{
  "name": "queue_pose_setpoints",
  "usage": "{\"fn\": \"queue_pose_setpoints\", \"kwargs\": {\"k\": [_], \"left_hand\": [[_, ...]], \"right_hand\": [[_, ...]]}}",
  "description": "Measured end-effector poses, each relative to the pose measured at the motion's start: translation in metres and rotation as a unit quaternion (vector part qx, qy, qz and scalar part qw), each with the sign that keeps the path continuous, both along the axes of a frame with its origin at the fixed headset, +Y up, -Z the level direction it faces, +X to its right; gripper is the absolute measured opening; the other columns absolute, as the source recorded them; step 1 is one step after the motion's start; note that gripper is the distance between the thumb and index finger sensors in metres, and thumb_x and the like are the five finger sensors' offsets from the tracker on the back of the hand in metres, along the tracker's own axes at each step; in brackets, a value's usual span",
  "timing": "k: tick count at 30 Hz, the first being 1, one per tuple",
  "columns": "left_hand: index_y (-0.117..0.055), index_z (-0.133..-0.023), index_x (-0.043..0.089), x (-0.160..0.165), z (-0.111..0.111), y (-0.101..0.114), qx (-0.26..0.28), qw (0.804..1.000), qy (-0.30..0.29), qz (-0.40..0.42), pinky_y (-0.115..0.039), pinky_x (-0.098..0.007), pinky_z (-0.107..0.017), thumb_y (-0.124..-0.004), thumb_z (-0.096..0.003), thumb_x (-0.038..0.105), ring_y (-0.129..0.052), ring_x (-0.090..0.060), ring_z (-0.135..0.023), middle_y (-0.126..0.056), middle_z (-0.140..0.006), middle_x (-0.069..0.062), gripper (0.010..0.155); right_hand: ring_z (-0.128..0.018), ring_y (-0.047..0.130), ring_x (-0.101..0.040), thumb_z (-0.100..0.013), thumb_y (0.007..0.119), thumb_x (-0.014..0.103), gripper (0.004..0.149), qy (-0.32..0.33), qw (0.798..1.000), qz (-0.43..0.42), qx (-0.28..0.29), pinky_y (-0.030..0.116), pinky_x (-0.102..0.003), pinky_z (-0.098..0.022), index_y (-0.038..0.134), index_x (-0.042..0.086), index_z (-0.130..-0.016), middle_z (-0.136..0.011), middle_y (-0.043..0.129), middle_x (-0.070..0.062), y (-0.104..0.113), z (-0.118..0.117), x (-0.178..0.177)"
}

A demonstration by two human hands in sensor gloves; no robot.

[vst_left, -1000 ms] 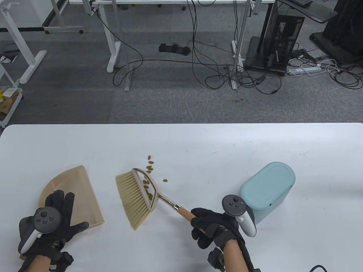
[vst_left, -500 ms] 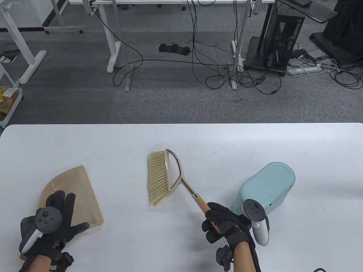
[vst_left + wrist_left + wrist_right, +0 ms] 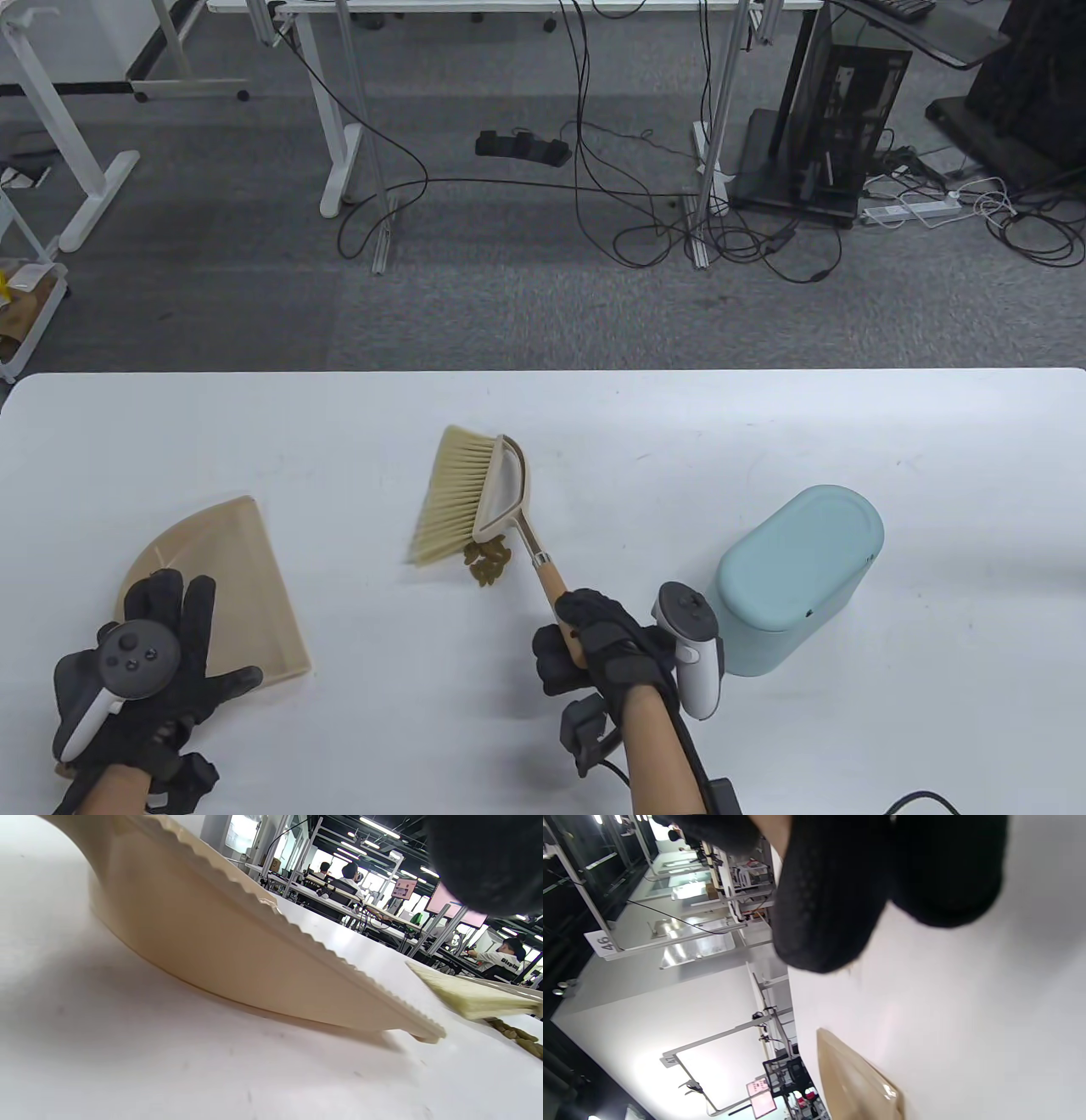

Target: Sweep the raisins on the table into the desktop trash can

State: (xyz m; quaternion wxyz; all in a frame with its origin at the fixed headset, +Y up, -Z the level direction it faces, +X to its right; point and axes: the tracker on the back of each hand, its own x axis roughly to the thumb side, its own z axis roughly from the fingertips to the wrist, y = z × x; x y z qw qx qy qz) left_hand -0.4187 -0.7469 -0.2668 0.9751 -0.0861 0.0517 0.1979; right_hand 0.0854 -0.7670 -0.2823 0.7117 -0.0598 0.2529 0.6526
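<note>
The right hand (image 3: 598, 641) is closed around the wooden handle of the brush (image 3: 488, 501), fingers wrapped fully about the grip, with its tracker on the side facing the trash can. The left hand (image 3: 144, 671) lies flat on the near part of the dustpan (image 3: 254, 586), fingers spread and pressing it onto the table (image 3: 594, 407). The brush has pale straw-coloured bristles set in a beige triangular frame, joined by a metal neck to the handle; the bristle row points up and to the left. The raisins (image 3: 487, 562) are small, oblong and olive-brown, gathered in one tight cluster directly below the lower end of the brush head, touching it, just left of the handle. In the left wrist view they show low at the right edge (image 3: 515, 1035). The dustpan is beige with a serrated side rim and sits well left of the cluster. The trash can (image 3: 797, 569) is pale blue-green with a closed rounded lid, standing right of the right hand.
</note>
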Motion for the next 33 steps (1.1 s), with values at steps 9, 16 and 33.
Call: {"fn": "queue_pose_setpoints", "kwargs": {"k": [9,16,33], "left_hand": [[0.001,-0.102,0.041,0.001,0.003,0.004,0.014,0.999,0.026,-0.027,0.003,-0.065,-0.079,-0.080,-0.0379,0.066,0.021,-0.020,-0.110,0.029,-0.105,0.011,0.106],[-0.001,-0.105,0.029,-0.026,0.012,0.018,0.061,0.980,0.185,-0.035,-0.029,-0.064,-0.082,-0.083,-0.0328,0.070,-0.008,-0.028,-0.119,0.014,-0.114,0.001,0.116],[-0.049,-0.108,0.005,-0.075,0.016,-0.002,-0.175,0.950,0.251,0.063,-0.058,-0.064,-0.069,-0.087,-0.0397,0.050,-0.086,-0.036,-0.079,-0.073,-0.100,-0.020,0.090]], "right_hand": [[-0.015,0.100,-0.005,-0.062,0.059,0.053,0.078,0.015,0.995,0.100,0.002,0.089,-0.032,-0.026,0.044,-0.013,-0.101,-0.053,0.092,-0.007,0.012,0.027,0.045],[-0.025,0.101,-0.011,-0.057,0.073,0.042,0.070,0.030,0.990,-0.085,0.105,0.086,-0.039,-0.036,0.048,-0.009,-0.097,-0.062,0.088,-0.006,0.005,0.012,0.017],[-0.028,0.100,-0.010,-0.059,0.069,0.041,0.072,0.014,0.989,-0.109,0.093,0.086,-0.037,-0.038,0.036,-0.009,-0.100,-0.067,0.084,-0.007,-0.008,0.014,0.014]]}}
